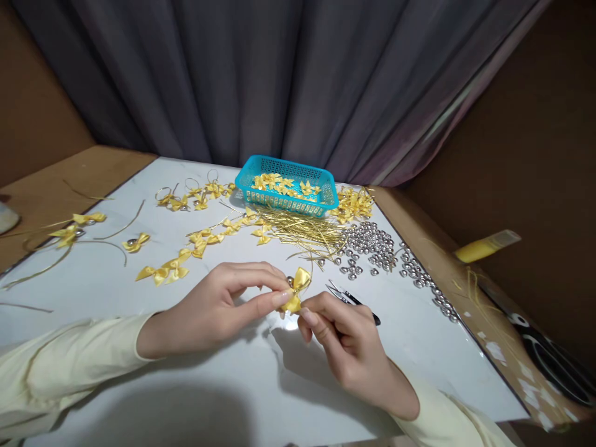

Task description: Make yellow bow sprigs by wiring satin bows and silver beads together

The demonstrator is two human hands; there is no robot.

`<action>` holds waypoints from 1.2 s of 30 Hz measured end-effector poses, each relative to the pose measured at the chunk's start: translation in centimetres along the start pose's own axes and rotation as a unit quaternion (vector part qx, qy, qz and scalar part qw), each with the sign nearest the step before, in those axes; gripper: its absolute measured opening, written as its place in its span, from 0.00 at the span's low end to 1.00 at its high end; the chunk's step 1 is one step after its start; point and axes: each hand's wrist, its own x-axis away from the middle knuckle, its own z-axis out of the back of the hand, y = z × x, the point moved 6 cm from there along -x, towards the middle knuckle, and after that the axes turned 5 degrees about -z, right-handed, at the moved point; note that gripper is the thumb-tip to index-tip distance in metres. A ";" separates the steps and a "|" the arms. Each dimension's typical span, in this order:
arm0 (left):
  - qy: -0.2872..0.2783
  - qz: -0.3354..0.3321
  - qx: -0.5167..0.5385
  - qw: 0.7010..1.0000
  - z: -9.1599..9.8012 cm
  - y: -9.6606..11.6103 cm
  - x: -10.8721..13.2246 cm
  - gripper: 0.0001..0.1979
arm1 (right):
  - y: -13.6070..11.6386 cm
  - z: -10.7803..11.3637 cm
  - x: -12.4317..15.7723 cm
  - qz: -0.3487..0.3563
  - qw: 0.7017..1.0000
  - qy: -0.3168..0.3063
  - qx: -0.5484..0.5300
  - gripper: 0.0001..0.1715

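My left hand and my right hand meet above the white tabletop, both pinching one small yellow satin bow. A tiny silver bell sits at the bow's knot, by my left fingertips. My right hand grips the bow's lower edge from the right. Small snips lie on the table just behind my right hand.
A turquoise basket of yellow bows stands at the back centre. In front of it lie gold wires, loose bows and a heap of silver bells. A yellow tube and black scissors rest on the brown ledge at right.
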 end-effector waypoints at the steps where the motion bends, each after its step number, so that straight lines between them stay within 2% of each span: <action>1: 0.004 -0.012 -0.018 1.000 0.0 0.1 0.0 0.07 | 0.0 0.0 0.0 -0.004 1.000 -0.001 -0.006 0.12; 12: 0.044 -0.099 -0.095 0.990 0.1 1.1 0.6 0.06 | 0.7 -0.6 -0.1 -0.052 0.995 -0.032 -0.082 0.14; 15: 0.027 -0.059 -0.072 0.995 0.1 0.7 0.5 0.06 | 0.5 -0.4 -0.1 -0.025 0.997 -0.024 -0.065 0.12; 19: -0.009 0.029 0.033 0.999 0.0 0.1 0.3 0.07 | 0.3 -0.1 -0.1 0.013 1.000 -0.005 -0.020 0.12; 23: -0.039 0.111 0.124 0.985 -0.3 -0.4 0.2 0.08 | 0.0 0.0 0.1 0.035 0.999 0.008 0.009 0.11; 28: -0.073 0.173 0.206 0.960 -1.2 -1.2 0.3 0.08 | -0.4 0.1 0.4 0.053 0.998 0.016 0.036 0.09; 31: -0.076 0.183 0.221 0.955 -1.5 -1.4 0.4 0.08 | -0.4 0.0 0.4 0.056 0.998 0.014 0.037 0.09; 36: -0.061 0.133 0.172 0.974 -1.1 -0.9 0.3 0.07 | -0.6 0.1 0.3 0.063 0.997 0.018 0.028 0.09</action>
